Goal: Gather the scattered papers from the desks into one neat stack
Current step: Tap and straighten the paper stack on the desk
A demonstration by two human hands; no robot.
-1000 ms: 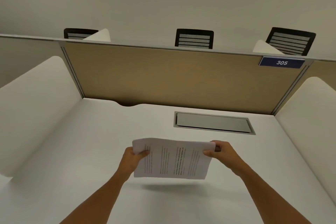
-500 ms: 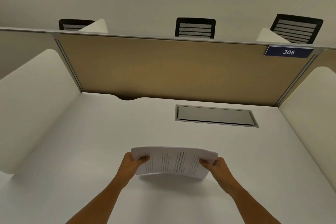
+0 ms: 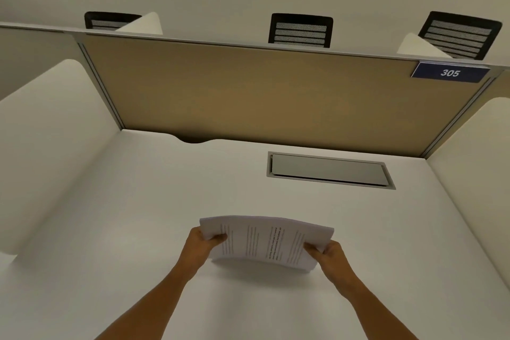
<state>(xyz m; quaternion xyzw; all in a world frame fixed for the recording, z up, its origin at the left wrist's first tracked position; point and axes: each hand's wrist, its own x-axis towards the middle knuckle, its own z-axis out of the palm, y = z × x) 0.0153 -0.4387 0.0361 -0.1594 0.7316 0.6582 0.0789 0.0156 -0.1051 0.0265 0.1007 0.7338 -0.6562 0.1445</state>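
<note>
A stack of printed white papers [image 3: 265,240] is held between both hands, low over the white desk [image 3: 138,215], near its front middle. The stack bows upward in the middle and its near edge is close to the desk surface. My left hand [image 3: 200,247] grips the stack's left edge, thumb on top. On the right edge, my right hand [image 3: 329,255] holds it the same way. No other loose sheets show on this desk.
A grey cable hatch [image 3: 328,170] is set in the desk behind the papers. A tan partition [image 3: 262,102] with a blue "305" label [image 3: 449,72] closes the back; white side dividers [image 3: 47,141] flank the desk. Three black chairs [image 3: 300,30] stand beyond.
The stack has come down from a raised hold toward the desk and now bows upward. My right hand slid from the top right corner down to the right edge.
</note>
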